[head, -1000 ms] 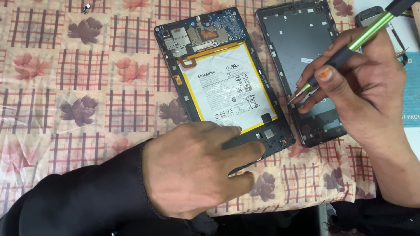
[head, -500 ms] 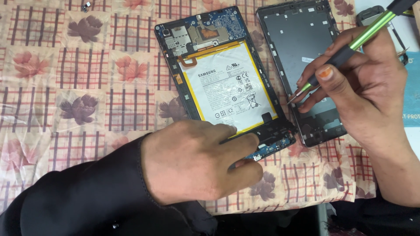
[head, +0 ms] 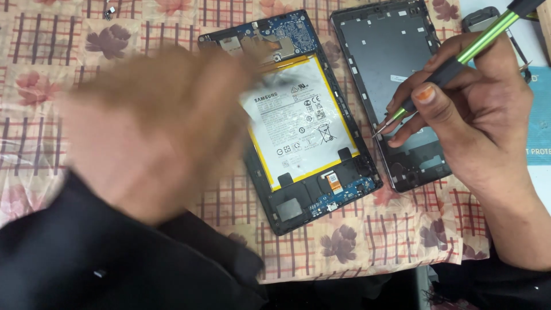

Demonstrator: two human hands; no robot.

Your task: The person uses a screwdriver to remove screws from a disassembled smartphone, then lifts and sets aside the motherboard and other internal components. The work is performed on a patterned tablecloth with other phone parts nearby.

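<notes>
An opened tablet lies on a checked floral cloth, its white battery and blue circuit boards exposed. Right of it lies the dark back cover. My right hand grips a screwdriver with a green shaft and black grip, tip down near the cover's left rim. My left hand is blurred in motion above the tablet's left side, fingers spread, holding nothing, and it hides the tablet's upper left part.
A small metal part lies at the cloth's top left. A dark device and a blue package sit at the right edge. My dark sleeve fills the lower left.
My left hand has lifted off the tablet's bottom edge and swung up and left, uncovering the lower circuit board. My right hand with the screwdriver has stayed put.
</notes>
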